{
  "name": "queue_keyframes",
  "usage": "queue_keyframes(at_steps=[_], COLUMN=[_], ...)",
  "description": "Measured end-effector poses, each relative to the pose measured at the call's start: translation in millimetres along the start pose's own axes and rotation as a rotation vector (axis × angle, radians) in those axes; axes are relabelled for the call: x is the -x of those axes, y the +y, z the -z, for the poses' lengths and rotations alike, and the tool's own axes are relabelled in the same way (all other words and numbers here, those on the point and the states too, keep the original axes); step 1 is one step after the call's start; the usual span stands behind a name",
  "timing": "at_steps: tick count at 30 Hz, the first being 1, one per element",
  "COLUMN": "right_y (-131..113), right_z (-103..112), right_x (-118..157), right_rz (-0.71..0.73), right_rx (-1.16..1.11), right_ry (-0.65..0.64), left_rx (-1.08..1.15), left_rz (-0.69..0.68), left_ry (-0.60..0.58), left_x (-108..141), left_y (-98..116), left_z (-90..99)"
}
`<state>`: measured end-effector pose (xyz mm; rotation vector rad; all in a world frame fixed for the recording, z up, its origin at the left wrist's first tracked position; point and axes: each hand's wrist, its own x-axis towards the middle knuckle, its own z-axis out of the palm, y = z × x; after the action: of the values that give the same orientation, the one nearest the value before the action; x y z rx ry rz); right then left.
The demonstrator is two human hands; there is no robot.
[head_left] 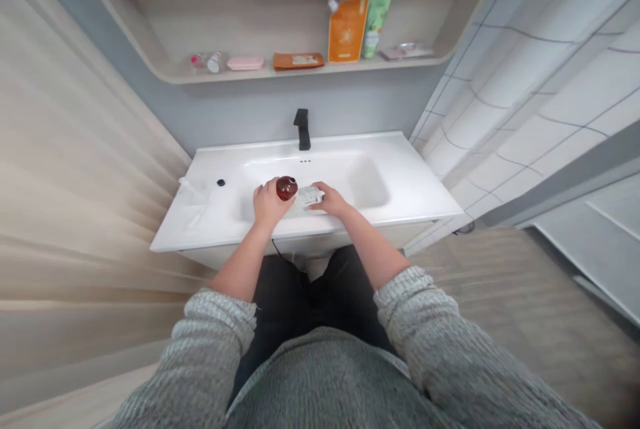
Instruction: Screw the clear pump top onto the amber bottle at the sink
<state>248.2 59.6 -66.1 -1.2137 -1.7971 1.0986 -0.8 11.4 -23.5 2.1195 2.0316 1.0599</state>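
Observation:
Over the left part of the white sink basin [367,179], my left hand [269,205] is wrapped round a dark red, shiny bottle [287,188] with a small opening at its top. Just to the right, my right hand [331,200] grips a crumpled whitish, partly clear piece [311,196] by its right side. What this piece is made of is too small to tell. The bottle and the whitish piece are close together. A black faucet [303,129] stands behind both hands.
Above the sink, a shelf [215,76] holds an orange pouch [347,30], a green tube [376,24], a pink case [245,63] and an orange packet [299,60]. A clear item [194,190] lies on the counter's left end. A beige curtain hangs at the left.

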Motion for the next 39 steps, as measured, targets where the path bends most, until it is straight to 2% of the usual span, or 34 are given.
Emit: queue_keyframes(at_steps=[4,7,12,15,18,21,24,31,39], right_y=[-5,-8,-12,-14,-16,-16,-17,-19,-19], right_z=[0,0,2,2,1,0,1,2,2], right_x=[1,2,7,8,7,6,8,11,11], right_rz=[-0.021,-0.025,-0.024,-0.021,-0.007,0.002,0.006,-0.010,-0.019], right_rx=[-0.102,-0.182,-0.252,-0.264,-0.288,-0.311,-0.303,-0.237,-0.260], right_ry=[-0.004,-0.022,-0.047,-0.049,-0.020,-0.010,-0.011,-0.022,-0.022], left_rx=[0.198,0.312,0.327,0.298,0.232,0.173,0.158,0.128,0.065], left_rz=[0.188,0.252,0.311,0.351,0.399,0.496,0.581,0.577,0.597], left_ry=[0.088,0.150,0.205,0.235,0.294,0.336,0.297,0.316,0.293], left_x=[-3,-1,10,23,38,49,54,50,36], left_y=[-5,-9,-30,-53,-81,-106,-120,-123,-131], left_z=[5.6,22.1,77.6,112.8,133.9,139.6,137.0,127.6,130.8])
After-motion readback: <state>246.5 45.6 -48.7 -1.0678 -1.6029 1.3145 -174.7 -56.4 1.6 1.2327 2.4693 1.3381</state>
